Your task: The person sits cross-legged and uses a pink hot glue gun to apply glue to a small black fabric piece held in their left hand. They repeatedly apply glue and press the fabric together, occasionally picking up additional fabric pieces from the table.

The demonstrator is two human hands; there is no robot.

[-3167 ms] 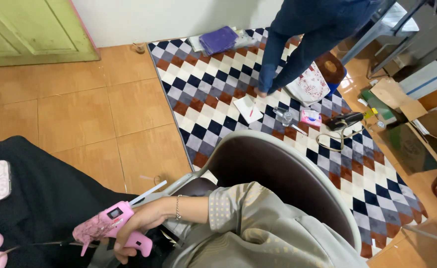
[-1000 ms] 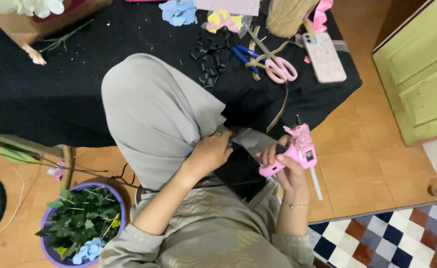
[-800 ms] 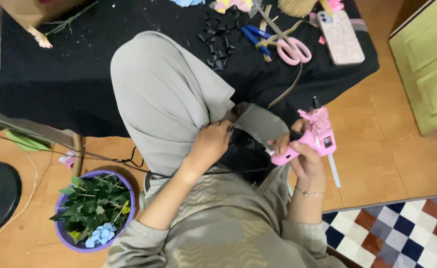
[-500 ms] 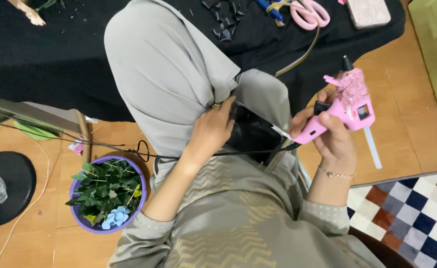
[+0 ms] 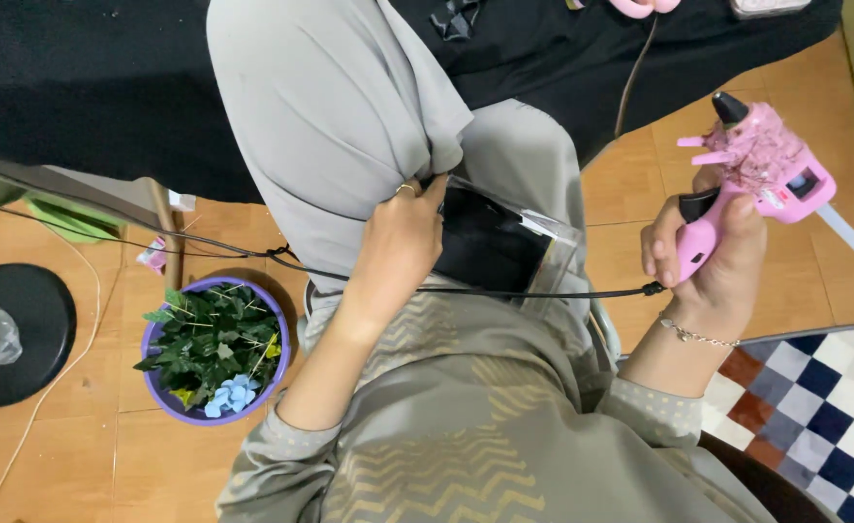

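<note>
Right hand: the right hand [image 5: 713, 257] is wrapped around the grip of a pink glue gun [image 5: 756, 169], held out to the side of the lap, over the orange floor tiles [image 5: 59, 446]. Nozzle points up and away from the body and clothing, which looks like a way to keep the hot tip off the fabric.
Glue stick: a pale stick [image 5: 848, 235] juts from the back of the gun.
Cord: a black cord [image 5: 504, 289] runs from the base of the gun grip across the lap, under the left wrist, and off to the left. It lies slack, so the gun is free to move.
Left hand: the left hand [image 5: 403, 247] is closed around the edge of a clear box with a black inside [image 5: 495, 247], fingers pinching it where the grey scarf [image 5: 330, 107] hangs over it. The grip appears to steady the box on the lap.
Box position: resting on the knees, tilted, between the two hands and just below the bench edge.
Bench: covered by a black cloth [image 5: 88, 87]; pink scissor handles [image 5: 645, 6] and small black pieces [image 5: 458, 17] lie at its far edge, partly cut off by the frame.
Floor, left side: a purple pot of green leaves and blue flowers [image 5: 216, 351] stands beside the chair, within reach; a round black base [image 5: 15, 334] sits further left.
Floor, right side: a checked rug [image 5: 814, 387] at the corner.
</note>
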